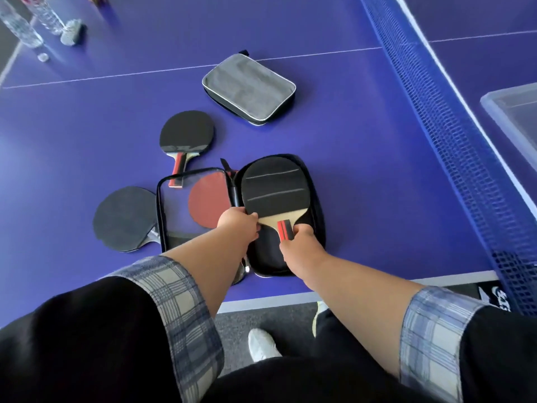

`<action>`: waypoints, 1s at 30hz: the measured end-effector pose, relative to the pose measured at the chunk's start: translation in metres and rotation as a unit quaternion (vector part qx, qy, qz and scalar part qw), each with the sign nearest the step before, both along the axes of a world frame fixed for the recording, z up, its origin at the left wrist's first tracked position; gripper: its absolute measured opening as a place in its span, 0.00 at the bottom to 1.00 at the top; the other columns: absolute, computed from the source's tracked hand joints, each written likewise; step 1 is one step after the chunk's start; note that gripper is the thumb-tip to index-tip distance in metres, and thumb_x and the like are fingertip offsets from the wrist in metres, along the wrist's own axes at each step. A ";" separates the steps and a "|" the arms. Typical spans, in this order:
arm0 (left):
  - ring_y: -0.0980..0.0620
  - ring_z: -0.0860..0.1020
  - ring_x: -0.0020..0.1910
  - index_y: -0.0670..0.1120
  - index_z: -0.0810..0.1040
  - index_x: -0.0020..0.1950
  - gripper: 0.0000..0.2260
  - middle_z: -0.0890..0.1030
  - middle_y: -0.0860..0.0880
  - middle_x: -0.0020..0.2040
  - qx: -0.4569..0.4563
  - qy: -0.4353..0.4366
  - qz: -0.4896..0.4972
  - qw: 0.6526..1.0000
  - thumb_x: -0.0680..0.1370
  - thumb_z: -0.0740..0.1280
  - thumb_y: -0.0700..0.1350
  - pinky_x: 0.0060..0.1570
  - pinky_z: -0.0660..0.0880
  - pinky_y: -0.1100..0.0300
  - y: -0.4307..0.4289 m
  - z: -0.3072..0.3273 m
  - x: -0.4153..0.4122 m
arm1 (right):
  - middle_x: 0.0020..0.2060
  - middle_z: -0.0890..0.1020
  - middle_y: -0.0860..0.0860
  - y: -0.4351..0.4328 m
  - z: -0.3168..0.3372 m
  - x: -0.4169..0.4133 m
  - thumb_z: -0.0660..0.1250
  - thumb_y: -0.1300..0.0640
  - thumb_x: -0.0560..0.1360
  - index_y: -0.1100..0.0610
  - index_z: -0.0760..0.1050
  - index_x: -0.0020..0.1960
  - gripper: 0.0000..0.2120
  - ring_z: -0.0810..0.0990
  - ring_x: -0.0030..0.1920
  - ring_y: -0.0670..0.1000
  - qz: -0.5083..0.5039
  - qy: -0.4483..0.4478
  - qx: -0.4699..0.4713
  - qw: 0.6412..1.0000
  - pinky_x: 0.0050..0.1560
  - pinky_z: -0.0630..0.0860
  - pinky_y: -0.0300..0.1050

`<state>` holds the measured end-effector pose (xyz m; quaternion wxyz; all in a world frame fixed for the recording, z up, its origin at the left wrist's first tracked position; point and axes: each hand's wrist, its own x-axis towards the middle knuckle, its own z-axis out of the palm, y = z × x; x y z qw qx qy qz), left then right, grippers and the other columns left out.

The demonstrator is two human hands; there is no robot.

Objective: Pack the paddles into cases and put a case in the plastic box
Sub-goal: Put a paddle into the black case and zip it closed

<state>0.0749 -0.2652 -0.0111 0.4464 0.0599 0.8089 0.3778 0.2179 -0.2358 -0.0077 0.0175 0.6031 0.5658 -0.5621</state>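
An open black case (315, 199) lies near the table's front edge, its clear-windowed flap (174, 210) spread to the left. A black-faced paddle (273, 193) rests in the case's right half. My right hand (299, 237) grips its red-and-black handle. My left hand (239, 223) holds the paddle's lower left edge by the case's spine. A red-faced paddle (207, 203) lies under the flap. Two more black paddles lie loose: one (186, 135) behind the flap, one (125, 218) to its left. A shut grey case (250, 87) lies farther back.
The blue net (444, 135) runs along the right. Beyond it stands a clear plastic box (511, 112). Plastic bottles (32, 18) and a cap stand at the far left corner. The table's front edge (270, 299) is just below the case; my feet show under it.
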 end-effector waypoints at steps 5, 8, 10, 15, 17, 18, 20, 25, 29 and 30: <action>0.42 0.83 0.51 0.48 0.75 0.66 0.19 0.83 0.43 0.52 -0.057 0.080 -0.053 0.994 0.75 0.66 0.42 0.54 0.80 0.47 -0.001 -0.009 -0.002 | 0.43 0.78 0.45 0.007 -0.014 0.008 0.66 0.56 0.78 0.54 0.70 0.64 0.16 0.76 0.36 0.42 0.051 -0.007 0.042 0.998 0.32 0.70 0.37; 0.44 0.82 0.50 0.50 0.72 0.69 0.22 0.83 0.45 0.53 -0.067 0.121 -0.063 0.988 0.74 0.66 0.42 0.53 0.80 0.49 -0.004 -0.008 -0.003 | 0.43 0.78 0.45 0.009 -0.019 0.011 0.69 0.56 0.77 0.55 0.70 0.64 0.18 0.76 0.34 0.41 0.071 -0.016 0.057 0.996 0.30 0.68 0.35; 0.45 0.82 0.50 0.49 0.73 0.67 0.20 0.83 0.46 0.53 -0.088 0.157 -0.105 0.978 0.75 0.65 0.42 0.52 0.79 0.51 -0.005 -0.006 0.000 | 0.48 0.80 0.49 0.009 -0.019 0.011 0.71 0.55 0.75 0.56 0.70 0.63 0.19 0.80 0.40 0.48 0.087 -0.033 0.065 0.994 0.35 0.73 0.39; 0.44 0.77 0.52 0.46 0.68 0.70 0.20 0.78 0.46 0.58 -0.145 0.209 -0.180 0.950 0.78 0.66 0.44 0.52 0.75 0.54 -0.006 -0.001 0.006 | 0.50 0.79 0.53 0.009 -0.019 0.011 0.73 0.54 0.73 0.57 0.70 0.58 0.19 0.80 0.45 0.54 0.134 -0.079 0.076 0.985 0.42 0.77 0.47; 0.45 0.75 0.48 0.45 0.68 0.68 0.19 0.78 0.47 0.56 -0.152 0.206 -0.197 0.946 0.78 0.65 0.43 0.51 0.74 0.54 -0.006 0.002 0.009 | 0.49 0.80 0.52 0.010 -0.018 0.011 0.74 0.55 0.72 0.57 0.70 0.60 0.20 0.80 0.45 0.54 0.142 -0.092 0.074 0.983 0.41 0.76 0.47; 0.46 0.73 0.47 0.44 0.68 0.68 0.19 0.78 0.46 0.58 -0.150 0.208 -0.209 0.944 0.78 0.65 0.43 0.51 0.73 0.54 -0.008 0.004 0.011 | 0.50 0.80 0.52 0.011 -0.016 0.011 0.74 0.55 0.72 0.57 0.70 0.61 0.22 0.80 0.45 0.54 0.143 -0.096 0.072 0.982 0.41 0.76 0.47; 0.47 0.72 0.46 0.43 0.68 0.69 0.20 0.78 0.44 0.59 -0.146 0.209 -0.225 0.940 0.77 0.65 0.44 0.51 0.72 0.54 -0.012 0.010 0.012 | 0.52 0.80 0.53 0.012 -0.009 0.012 0.73 0.54 0.72 0.56 0.68 0.66 0.26 0.80 0.48 0.55 0.129 -0.094 0.061 0.985 0.40 0.75 0.46; 0.47 0.77 0.48 0.47 0.65 0.70 0.22 0.74 0.51 0.51 -0.140 0.161 -0.194 0.958 0.77 0.65 0.49 0.46 0.74 0.55 -0.019 0.035 0.005 | 0.56 0.79 0.54 0.025 0.015 0.007 0.70 0.51 0.73 0.56 0.70 0.66 0.23 0.80 0.45 0.55 0.102 -0.067 0.104 0.987 0.42 0.78 0.47; 0.47 0.80 0.46 0.50 0.67 0.69 0.22 0.78 0.52 0.50 -0.129 0.159 -0.143 0.968 0.75 0.64 0.51 0.47 0.78 0.53 -0.021 0.057 -0.008 | 0.61 0.76 0.49 0.052 0.034 -0.012 0.69 0.51 0.74 0.52 0.72 0.67 0.23 0.76 0.48 0.48 0.162 -0.009 0.146 0.976 0.47 0.71 0.43; 0.47 0.80 0.46 0.51 0.66 0.69 0.23 0.79 0.52 0.51 -0.130 0.156 -0.125 0.971 0.75 0.64 0.51 0.48 0.79 0.52 -0.022 0.060 -0.010 | 0.60 0.77 0.47 0.056 0.037 -0.019 0.69 0.50 0.75 0.51 0.72 0.67 0.21 0.76 0.46 0.45 0.172 0.007 0.150 0.974 0.45 0.70 0.41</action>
